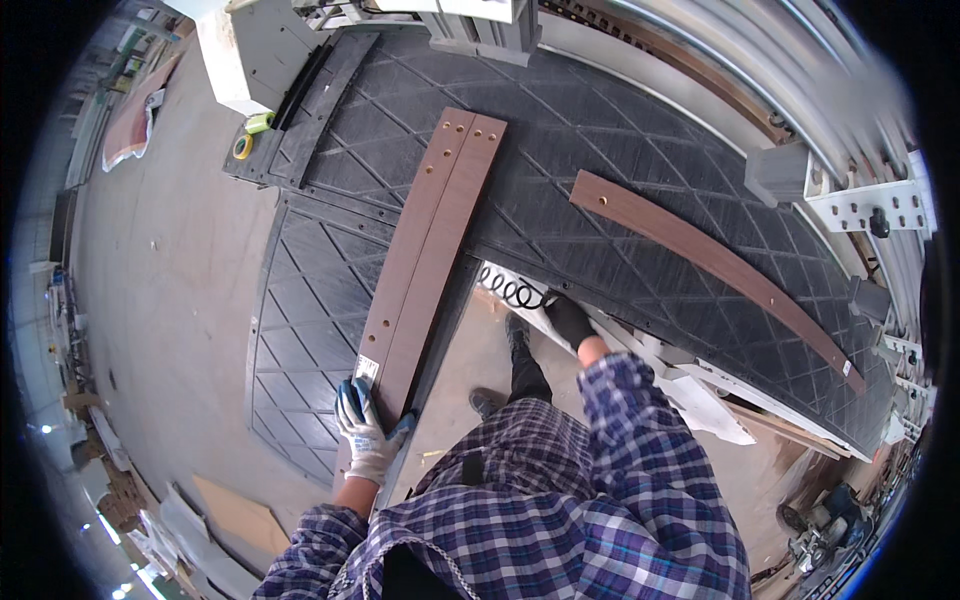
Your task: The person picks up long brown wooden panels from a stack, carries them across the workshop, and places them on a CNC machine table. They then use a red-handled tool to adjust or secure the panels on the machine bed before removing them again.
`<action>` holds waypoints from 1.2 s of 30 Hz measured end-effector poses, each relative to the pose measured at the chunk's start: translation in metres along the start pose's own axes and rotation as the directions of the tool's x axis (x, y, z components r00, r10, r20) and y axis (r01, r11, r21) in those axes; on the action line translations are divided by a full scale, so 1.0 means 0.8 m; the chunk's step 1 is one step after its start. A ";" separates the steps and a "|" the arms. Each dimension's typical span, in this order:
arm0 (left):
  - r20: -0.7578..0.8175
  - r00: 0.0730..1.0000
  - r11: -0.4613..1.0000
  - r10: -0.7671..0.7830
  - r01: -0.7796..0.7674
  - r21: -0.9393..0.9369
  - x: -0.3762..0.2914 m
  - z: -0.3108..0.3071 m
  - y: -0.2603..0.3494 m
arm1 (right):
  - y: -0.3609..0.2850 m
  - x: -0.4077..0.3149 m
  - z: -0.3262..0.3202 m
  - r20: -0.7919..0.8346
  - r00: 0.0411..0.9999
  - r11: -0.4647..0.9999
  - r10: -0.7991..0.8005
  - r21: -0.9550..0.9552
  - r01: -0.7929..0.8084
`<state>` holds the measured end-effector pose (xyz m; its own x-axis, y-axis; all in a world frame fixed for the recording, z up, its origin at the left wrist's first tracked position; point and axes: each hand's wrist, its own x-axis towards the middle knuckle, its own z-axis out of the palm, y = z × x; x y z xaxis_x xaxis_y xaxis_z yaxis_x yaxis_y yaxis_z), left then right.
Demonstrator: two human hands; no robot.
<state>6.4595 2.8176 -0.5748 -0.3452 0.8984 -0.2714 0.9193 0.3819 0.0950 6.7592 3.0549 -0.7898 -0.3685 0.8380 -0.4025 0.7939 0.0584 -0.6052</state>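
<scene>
My left hand [367,439], in a white glove with blue fingertips, spans the near part of two long brown wood-grain boards [427,247]. Its thumb lies at their right edge and its fingers beside a white printed label [367,367]. The boards lie side by side, with drilled holes toward both ends. My right hand [568,319], in a black glove, is at the table's inner edge, its fingers curled at the end of a black coiled hose [510,289]. Anything else inside that hand is hidden.
The boards rest on a black grooved machine table [300,300]. A curved brown board [705,255] lies on its right wing. Tape rolls [242,146] sit at the far left corner, below a white machine housing [255,56]. Metal rails [780,82] run along the back right. Sheet offcuts [240,517] lie on the floor.
</scene>
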 end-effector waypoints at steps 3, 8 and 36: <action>0.010 0.999 0.999 -0.034 0.034 -0.012 0.000 0.001 -0.002 | -0.079 -0.068 -0.081 0.046 0.854 0.834 -0.518 0.248 0.493; -0.147 0.988 0.998 -0.043 0.048 0.032 0.012 -0.009 -0.015 | -0.058 -0.057 -0.259 -0.454 0.858 0.956 -0.241 0.040 0.290; 0.038 0.991 0.987 0.126 -0.121 -0.109 -0.008 -0.141 -0.160 | -0.142 -0.165 -0.203 0.437 0.806 0.780 -0.399 -0.300 0.549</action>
<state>6.3230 2.7873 -0.4768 -0.2190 0.9306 -0.2932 0.9283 0.2913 0.2311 6.7960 3.0257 -0.5559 -0.8254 0.4148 -0.3829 0.5619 0.6685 -0.4872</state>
